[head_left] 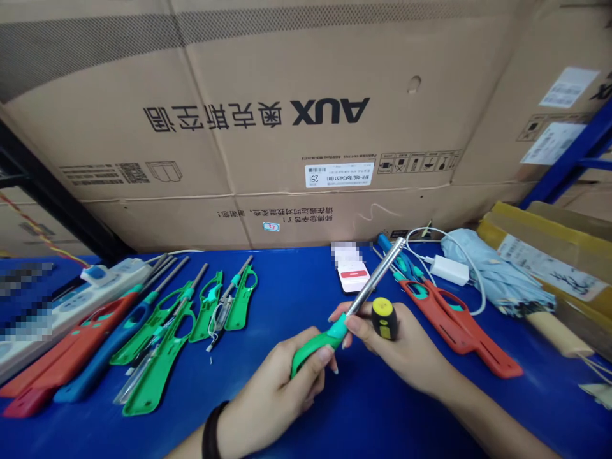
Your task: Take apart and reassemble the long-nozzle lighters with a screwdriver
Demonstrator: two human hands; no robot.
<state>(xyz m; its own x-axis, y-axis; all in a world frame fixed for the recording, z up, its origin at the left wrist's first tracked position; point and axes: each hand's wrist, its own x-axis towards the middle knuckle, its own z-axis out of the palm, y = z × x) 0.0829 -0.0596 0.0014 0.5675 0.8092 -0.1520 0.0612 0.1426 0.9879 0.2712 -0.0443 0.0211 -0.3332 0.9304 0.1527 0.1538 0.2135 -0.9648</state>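
Note:
My left hand (280, 386) is closed around the green handle of a long-necked gas lighter (315, 344). The lighter tilts up to the right, its metal tube pointing away from me. My right hand (406, 347) pinches the teal collar at the base of the tube. A screwdriver (384, 319) with a black and yellow handle is tucked in that same hand; its blade is hidden. To the left lie opened green lighter shells (160, 376), with metal tubes and clear inner parts among them. Another opened green lighter (241, 299) lies farther back, its wires showing.
Red lighters (81, 350) and a blue lighter (109, 354) lie left beside a white power strip (95, 303). More red lighters (459, 319) are on the right. Behind them are a phone (354, 277), a white charger (449, 269), a folded umbrella (497, 274) and a cardboard box (549, 255).

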